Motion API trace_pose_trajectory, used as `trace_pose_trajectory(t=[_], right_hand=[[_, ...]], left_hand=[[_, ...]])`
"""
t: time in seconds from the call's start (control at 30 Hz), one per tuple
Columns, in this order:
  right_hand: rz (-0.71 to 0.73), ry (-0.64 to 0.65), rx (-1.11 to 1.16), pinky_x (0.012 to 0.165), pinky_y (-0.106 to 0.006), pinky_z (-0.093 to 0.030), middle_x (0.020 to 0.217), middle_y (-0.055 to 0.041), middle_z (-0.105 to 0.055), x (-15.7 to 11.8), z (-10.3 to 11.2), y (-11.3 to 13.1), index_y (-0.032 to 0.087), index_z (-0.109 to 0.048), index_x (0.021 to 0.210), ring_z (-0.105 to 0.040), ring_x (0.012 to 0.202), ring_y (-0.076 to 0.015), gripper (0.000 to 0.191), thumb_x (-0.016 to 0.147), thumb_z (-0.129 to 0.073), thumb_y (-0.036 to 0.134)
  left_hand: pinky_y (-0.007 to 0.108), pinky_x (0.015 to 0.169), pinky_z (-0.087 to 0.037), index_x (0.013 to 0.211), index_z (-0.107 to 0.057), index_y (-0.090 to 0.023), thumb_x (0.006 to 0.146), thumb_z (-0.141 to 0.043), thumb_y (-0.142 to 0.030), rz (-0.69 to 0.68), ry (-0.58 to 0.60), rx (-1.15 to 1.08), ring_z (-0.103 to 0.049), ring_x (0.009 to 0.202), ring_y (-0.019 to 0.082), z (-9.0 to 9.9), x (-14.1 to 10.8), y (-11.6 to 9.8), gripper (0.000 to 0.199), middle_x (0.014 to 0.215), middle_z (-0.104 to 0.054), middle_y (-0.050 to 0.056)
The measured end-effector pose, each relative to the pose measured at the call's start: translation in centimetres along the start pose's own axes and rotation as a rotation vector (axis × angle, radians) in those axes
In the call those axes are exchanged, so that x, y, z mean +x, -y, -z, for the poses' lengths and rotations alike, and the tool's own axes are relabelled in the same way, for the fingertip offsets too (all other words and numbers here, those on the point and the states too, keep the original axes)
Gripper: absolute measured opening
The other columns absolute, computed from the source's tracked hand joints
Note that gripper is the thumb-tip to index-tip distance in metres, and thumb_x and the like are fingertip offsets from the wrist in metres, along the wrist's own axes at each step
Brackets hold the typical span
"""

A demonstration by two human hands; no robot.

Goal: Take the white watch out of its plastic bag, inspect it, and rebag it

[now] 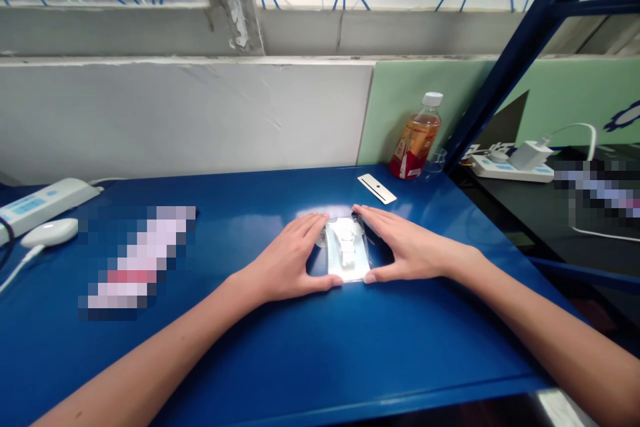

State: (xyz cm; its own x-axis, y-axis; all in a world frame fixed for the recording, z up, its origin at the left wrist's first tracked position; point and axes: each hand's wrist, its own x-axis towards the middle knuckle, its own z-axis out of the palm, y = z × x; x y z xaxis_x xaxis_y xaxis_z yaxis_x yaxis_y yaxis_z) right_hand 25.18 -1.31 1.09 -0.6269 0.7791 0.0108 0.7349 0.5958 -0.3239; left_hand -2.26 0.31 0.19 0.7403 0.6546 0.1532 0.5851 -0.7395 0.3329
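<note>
A small clear plastic packet point(347, 255) with a white, strap-like piece inside lies on the blue tabletop, and glare hides its detail. My left hand point(293, 257) holds its left side, fingertips at the far corner and thumb along the near edge. On the opposite side, my right hand point(413, 243) has its thumb at the near right corner and its long fingers reaching past the far edge. Both hands rest low at the table surface, with the packet between them. Just beyond the right fingertips is a flat white card point(377, 188) with a dark slot.
A red-labelled drink bottle point(416, 137) stands at the back right, beside a blue metal post point(505, 60). At the left lie a white power strip point(50, 203), a white corded device point(50, 233) and a pixelated item point(143, 257). Another power strip point(513, 169) sits beyond the post.
</note>
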Motion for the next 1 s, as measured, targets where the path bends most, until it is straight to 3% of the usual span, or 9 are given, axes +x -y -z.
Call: trace_pose_trajectory(t=[0.17, 0.27, 0.37, 0.5, 0.63, 0.8, 0.9, 1.0], right_hand=[[0.026, -0.035, 0.009, 0.115, -0.054, -0.033, 0.158, -0.0249, -0.027, 0.03, -0.09, -0.07, 0.005, -0.019, 0.156, -0.029, 0.145, -0.0382, 0.109, 0.079, -0.061, 0.071], [0.051, -0.122, 0.014, 0.112, -0.05, -0.038, 0.156, -0.0203, -0.035, 0.14, -0.1, 0.02, 0.011, -0.019, 0.156, -0.039, 0.141, -0.0321, 0.082, 0.094, -0.049, 0.055], [0.061, -0.193, -0.007, 0.105, -0.046, -0.046, 0.145, -0.0169, -0.051, 0.33, -0.06, 0.06, 0.016, -0.035, 0.151, -0.051, 0.13, -0.0297, 0.061, 0.098, -0.048, 0.044], [-0.025, -0.266, -0.024, 0.087, -0.046, -0.054, 0.115, -0.015, -0.068, 0.56, -0.1, -0.08, 0.018, -0.039, 0.148, -0.065, 0.102, -0.0306, 0.071, 0.088, -0.064, 0.047], [-0.101, -0.31, -0.012, 0.075, -0.04, -0.054, 0.088, -0.0073, -0.07, 0.67, -0.36, 0.02, 0.017, -0.043, 0.143, -0.066, 0.081, -0.0261, 0.075, 0.082, -0.071, 0.049], [-0.023, -0.274, 0.113, 0.064, -0.031, -0.05, 0.072, -0.0004, -0.065, 0.62, -0.51, 0.3, 0.017, -0.05, 0.138, -0.062, 0.065, -0.0182, 0.059, 0.087, -0.067, 0.041], [0.054, -0.321, 0.096, 0.071, -0.034, -0.053, 0.082, -0.0049, -0.068, 0.53, -0.12, 0.16, 0.016, -0.058, 0.131, -0.064, 0.074, -0.0202, 0.048, 0.089, -0.064, 0.04], [0.118, -0.353, 0.027, 0.091, -0.041, -0.052, 0.115, -0.0147, -0.067, 0.47, 0.41, -0.14, 0.015, -0.062, 0.125, -0.063, 0.105, -0.0275, 0.05, 0.085, -0.069, 0.044]], left_hand=[[0.051, 0.116, -0.029, 0.151, -0.027, -0.01, 0.082, -0.062, -0.066, 0.004, 0.014, 0.015, -0.031, 0.144, 0.036, 0.07, -0.01, -0.13, 0.096, 0.154, -0.034, 0.022], [0.05, 0.116, -0.029, 0.152, -0.024, -0.011, 0.086, -0.058, -0.063, 0.001, 0.016, 0.029, -0.028, 0.145, 0.034, 0.07, -0.11, -0.11, 0.091, 0.156, -0.031, 0.021], [0.05, 0.116, -0.03, 0.152, -0.023, -0.009, 0.089, -0.056, -0.059, 0.014, 0.018, 0.044, -0.027, 0.145, 0.034, 0.01, -0.21, -0.08, 0.087, 0.157, -0.029, 0.021], [0.048, 0.116, -0.032, 0.15, -0.027, -0.008, 0.097, -0.047, -0.047, 0.018, -0.022, 0.049, -0.029, 0.145, 0.031, -0.21, -0.18, -0.05, 0.069, 0.156, -0.032, 0.021], [0.048, 0.112, -0.038, 0.142, -0.041, -0.011, 0.101, -0.042, -0.042, 0.034, -0.111, 0.033, -0.042, 0.137, 0.03, -0.38, 0.01, 0.01, 0.052, 0.147, -0.046, 0.018], [0.052, 0.108, -0.041, 0.136, -0.05, -0.015, 0.084, -0.065, -0.058, -0.008, -0.135, 0.009, -0.046, 0.133, 0.035, -0.2, 0.13, 0.23, 0.068, 0.142, -0.051, 0.018], [0.051, 0.109, -0.04, 0.137, -0.05, -0.015, 0.083, -0.067, -0.058, -0.004, -0.103, -0.008, -0.043, 0.135, 0.035, -0.03, 0.08, 0.46, 0.072, 0.144, -0.049, 0.019], [0.05, 0.111, -0.038, 0.14, -0.047, -0.013, 0.083, -0.066, -0.059, 0.01, -0.06, -0.01, -0.04, 0.138, 0.035, 0.08, 0.0, 0.74, 0.076, 0.146, -0.047, 0.019]])
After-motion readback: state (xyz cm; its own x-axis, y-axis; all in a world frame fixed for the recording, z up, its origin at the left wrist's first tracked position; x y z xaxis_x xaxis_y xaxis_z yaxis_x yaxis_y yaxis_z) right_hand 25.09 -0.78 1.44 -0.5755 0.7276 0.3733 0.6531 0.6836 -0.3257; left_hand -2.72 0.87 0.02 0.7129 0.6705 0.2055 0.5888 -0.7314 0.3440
